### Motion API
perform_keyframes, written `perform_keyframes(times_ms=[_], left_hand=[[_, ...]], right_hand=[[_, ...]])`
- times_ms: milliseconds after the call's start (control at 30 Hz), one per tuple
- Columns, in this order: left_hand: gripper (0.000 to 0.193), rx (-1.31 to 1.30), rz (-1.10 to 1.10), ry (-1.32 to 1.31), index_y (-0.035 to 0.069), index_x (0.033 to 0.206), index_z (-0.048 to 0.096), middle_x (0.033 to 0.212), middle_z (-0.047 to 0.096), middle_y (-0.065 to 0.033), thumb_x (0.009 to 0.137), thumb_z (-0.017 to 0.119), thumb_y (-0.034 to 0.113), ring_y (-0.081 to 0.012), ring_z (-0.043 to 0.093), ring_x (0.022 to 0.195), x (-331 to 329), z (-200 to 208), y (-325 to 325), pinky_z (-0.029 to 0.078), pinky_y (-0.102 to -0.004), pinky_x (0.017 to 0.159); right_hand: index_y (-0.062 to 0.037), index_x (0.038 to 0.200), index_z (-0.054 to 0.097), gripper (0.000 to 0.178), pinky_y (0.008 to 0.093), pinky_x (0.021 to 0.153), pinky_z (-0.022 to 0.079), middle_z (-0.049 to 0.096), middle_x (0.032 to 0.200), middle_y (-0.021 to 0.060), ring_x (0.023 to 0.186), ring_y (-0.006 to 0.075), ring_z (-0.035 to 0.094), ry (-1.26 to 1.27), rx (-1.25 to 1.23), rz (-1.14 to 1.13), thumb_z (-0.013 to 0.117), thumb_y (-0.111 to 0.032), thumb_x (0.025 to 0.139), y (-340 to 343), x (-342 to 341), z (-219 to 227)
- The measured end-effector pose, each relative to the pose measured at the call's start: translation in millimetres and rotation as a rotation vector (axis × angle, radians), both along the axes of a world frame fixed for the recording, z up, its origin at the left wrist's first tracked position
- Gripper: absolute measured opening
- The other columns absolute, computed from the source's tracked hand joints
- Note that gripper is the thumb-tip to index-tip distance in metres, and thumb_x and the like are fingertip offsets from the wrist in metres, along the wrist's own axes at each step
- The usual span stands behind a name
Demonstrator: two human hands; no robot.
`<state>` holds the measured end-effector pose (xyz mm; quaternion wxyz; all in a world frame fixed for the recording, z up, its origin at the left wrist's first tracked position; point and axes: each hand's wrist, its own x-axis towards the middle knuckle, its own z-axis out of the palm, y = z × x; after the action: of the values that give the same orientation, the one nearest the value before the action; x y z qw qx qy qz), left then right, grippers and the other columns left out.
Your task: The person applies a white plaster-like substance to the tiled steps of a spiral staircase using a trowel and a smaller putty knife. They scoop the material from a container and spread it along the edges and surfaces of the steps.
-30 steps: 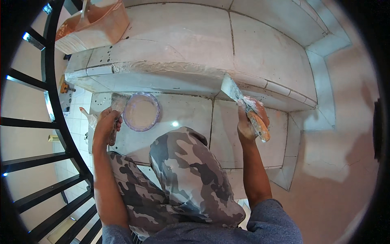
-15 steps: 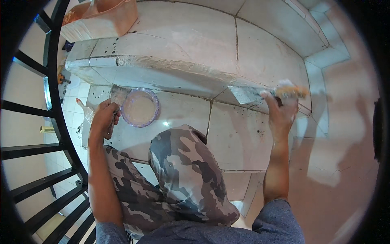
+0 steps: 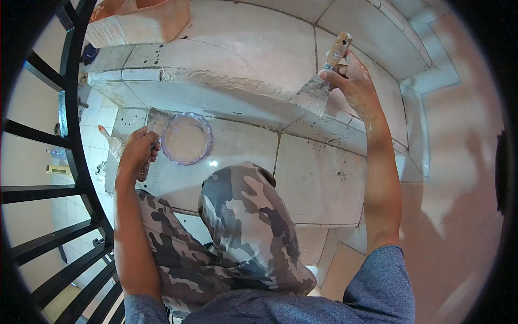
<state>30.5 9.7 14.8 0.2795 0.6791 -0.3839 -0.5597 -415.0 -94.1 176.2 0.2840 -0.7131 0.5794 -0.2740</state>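
In my right hand is a putty knife, its worn handle pointing up and away and its broad, smeared blade at the front edge of the upper tiled step. A rough band of pale paste runs along that edge, left of the blade. My left hand grips a second putty knife by its handle, blade upward. Right beside that blade, a round tub with a purplish rim holds whitish paste on the lower step.
Black metal railing curves along the left side. An orange paste-smeared bin stands on the upper step at the far left. Near my left hand lies a whitish-smeared tool. A pinkish wall rises at the right.
My right hand has moved up and to the left with its putty knife, from the right end of the riser onto the step's edge. My left hand has stayed nearly still.
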Motion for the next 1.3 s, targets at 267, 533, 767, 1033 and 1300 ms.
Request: perform_keyframes(times_ms=[267, 533, 767, 1033, 1300], left_hand=[[0.018, 0.023, -0.012, -0.006, 0.005, 0.085, 0.055, 0.07, 0.055, -0.0031, 0.09, 0.054, 0.022, -0.0123, 0.05, 0.057, -3.0, 4.6, -0.3, 0.043, -0.029, 0.054], [0.018, 0.032, -0.028, -0.044, 0.005, 0.086, 0.056, 0.07, 0.055, -0.003, 0.089, 0.053, 0.023, -0.0124, 0.05, 0.057, -3.9, 4.3, 0.3, 0.042, -0.0287, 0.054], [0.018, 0.028, -0.04, -0.023, 0.006, 0.087, 0.056, 0.071, 0.055, -0.0035, 0.089, 0.053, 0.024, -0.0127, 0.051, 0.057, -1.3, 3.6, -0.5, 0.043, -0.0284, 0.054], [0.018, 0.043, -0.011, -0.016, 0.003, 0.085, 0.056, 0.069, 0.056, -0.004, 0.089, 0.053, 0.02, -0.0122, 0.05, 0.056, -4.4, 3.8, -1.7, 0.043, -0.0288, 0.054], [0.017, 0.03, -0.01, 0.007, 0.003, 0.086, 0.056, 0.07, 0.056, -0.0044, 0.089, 0.053, 0.02, -0.0126, 0.051, 0.057, -2.2, 0.6, -0.9, 0.043, -0.0287, 0.054]], right_hand=[[-0.0005, 0.14, 0.045, 0.075, 0.0305, 0.08, 0.051, 0.068, 0.093, 0.0095, 0.087, 0.014, 0.062, -0.108, 0.057, 0.034, 0.081, -0.034, 0.083, -9.0, 3.5, -9.2], [-0.0027, 0.141, 0.045, 0.073, 0.0321, 0.087, 0.049, 0.066, 0.099, 0.0083, 0.092, 0.0151, 0.061, -0.114, 0.0, 0.02, 0.078, -0.037, 0.086, -17.4, -3.0, -14.4], [-0.001, 0.143, 0.043, 0.076, 0.0319, 0.084, 0.051, 0.066, 0.102, 0.0104, 0.093, 0.0169, 0.062, -0.204, 0.013, -0.024, 0.079, -0.035, 0.086, -33.1, -30.6, -7.0], [0.0003, 0.139, 0.047, 0.069, 0.0311, 0.08, 0.052, 0.066, 0.103, 0.0117, 0.091, 0.0172, 0.063, -0.166, 0.041, 0.024, 0.077, -0.032, 0.086, -17.2, -16.6, -2.7], [-0.0005, 0.133, 0.049, 0.064, 0.0303, 0.078, 0.051, 0.066, 0.1, 0.0097, 0.089, 0.0158, 0.064, -0.127, -0.023, -0.036, 0.077, -0.034, 0.086, -20.3, -20.5, -8.9]])
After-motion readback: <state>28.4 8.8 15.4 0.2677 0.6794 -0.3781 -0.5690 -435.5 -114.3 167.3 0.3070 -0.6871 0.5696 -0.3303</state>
